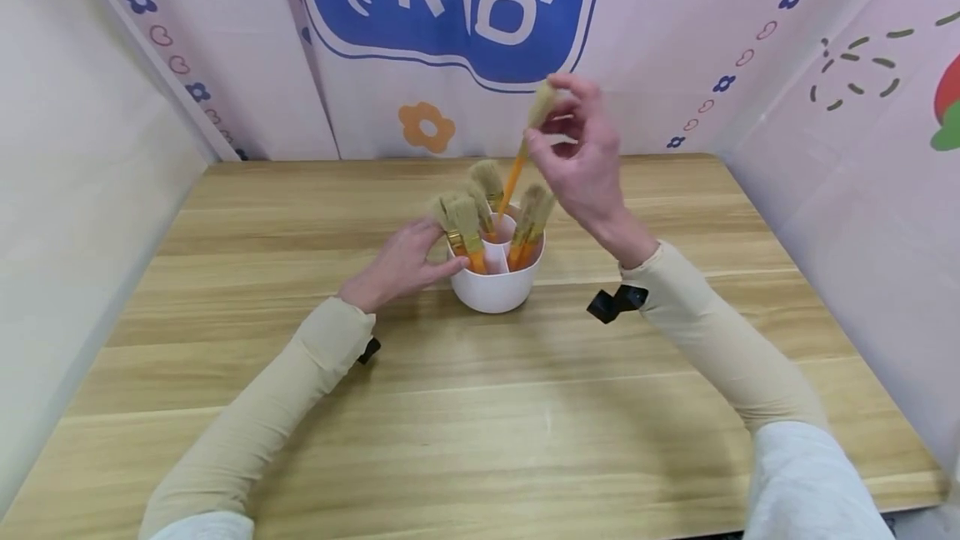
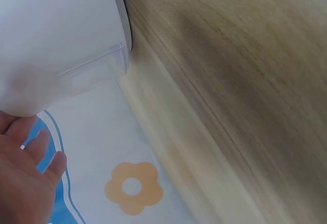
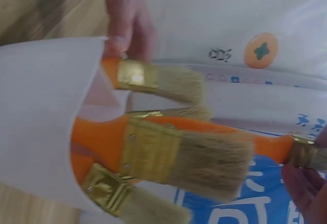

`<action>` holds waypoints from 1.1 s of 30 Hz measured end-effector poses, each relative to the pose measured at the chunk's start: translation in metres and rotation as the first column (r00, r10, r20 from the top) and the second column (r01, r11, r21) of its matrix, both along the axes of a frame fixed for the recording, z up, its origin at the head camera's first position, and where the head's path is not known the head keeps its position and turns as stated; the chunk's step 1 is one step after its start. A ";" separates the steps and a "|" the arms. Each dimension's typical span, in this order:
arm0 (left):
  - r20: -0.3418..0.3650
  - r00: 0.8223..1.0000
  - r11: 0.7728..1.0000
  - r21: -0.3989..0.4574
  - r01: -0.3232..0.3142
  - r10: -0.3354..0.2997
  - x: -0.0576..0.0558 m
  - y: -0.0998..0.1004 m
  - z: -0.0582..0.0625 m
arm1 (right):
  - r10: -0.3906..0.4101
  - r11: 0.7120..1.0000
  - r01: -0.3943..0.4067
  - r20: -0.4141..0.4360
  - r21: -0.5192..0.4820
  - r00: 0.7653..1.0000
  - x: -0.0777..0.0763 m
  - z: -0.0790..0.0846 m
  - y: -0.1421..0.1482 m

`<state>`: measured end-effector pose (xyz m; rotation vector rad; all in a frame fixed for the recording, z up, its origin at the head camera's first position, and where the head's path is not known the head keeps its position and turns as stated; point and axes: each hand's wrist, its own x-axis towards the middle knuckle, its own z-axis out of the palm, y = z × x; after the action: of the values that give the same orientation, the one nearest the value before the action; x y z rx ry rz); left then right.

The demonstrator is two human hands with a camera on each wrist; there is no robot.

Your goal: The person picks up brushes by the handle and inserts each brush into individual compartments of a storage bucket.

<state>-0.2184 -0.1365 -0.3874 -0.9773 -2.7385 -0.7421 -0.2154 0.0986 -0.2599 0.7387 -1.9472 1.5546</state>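
Observation:
A white divided holder [image 1: 491,294] stands on the table, with several bristle brushes [image 1: 467,222] in it, heads up. My left hand [image 1: 397,265] grips its left side, thumb at the front rim and the other fingers partly hidden behind bristles. Above the holder, my right hand [image 1: 588,161] pinches a paintbrush [image 1: 514,173] near its bristle end, the orange handle slanting down into the middle compartment. In the right wrist view, that brush's brass ferrule [image 3: 302,152] is between the fingers. The left wrist view shows the holder's wall [image 2: 61,25] beside the left fingers [image 2: 55,169].
The wood-grain table [image 1: 480,440] runs back to a printed wall sheet [image 1: 637,90] with a blue sign and an orange flower [image 1: 426,127]. White side walls [image 1: 847,165] border it left and right. Each wrist carries a small black camera [image 1: 617,303].

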 end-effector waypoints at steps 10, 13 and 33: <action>-0.053 0.999 0.997 -0.072 0.004 -0.008 0.000 0.003 0.002 | -0.086 0.879 0.067 0.019 0.473 0.996 -0.006 -0.030 -0.008; -0.047 0.999 0.999 -0.053 0.010 -0.012 0.001 0.004 0.002 | -0.110 0.817 0.069 0.036 0.573 0.993 -0.005 -0.034 -0.010; 0.226 0.974 0.988 0.150 -0.044 0.009 -0.001 0.003 -0.001 | -0.236 0.607 0.153 -0.007 0.780 0.972 -0.004 -0.040 -0.012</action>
<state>-0.2192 -0.1333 -0.3882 -0.8702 -2.8195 -1.1045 -0.2190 0.0865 -0.2995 0.7307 -2.6899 0.5450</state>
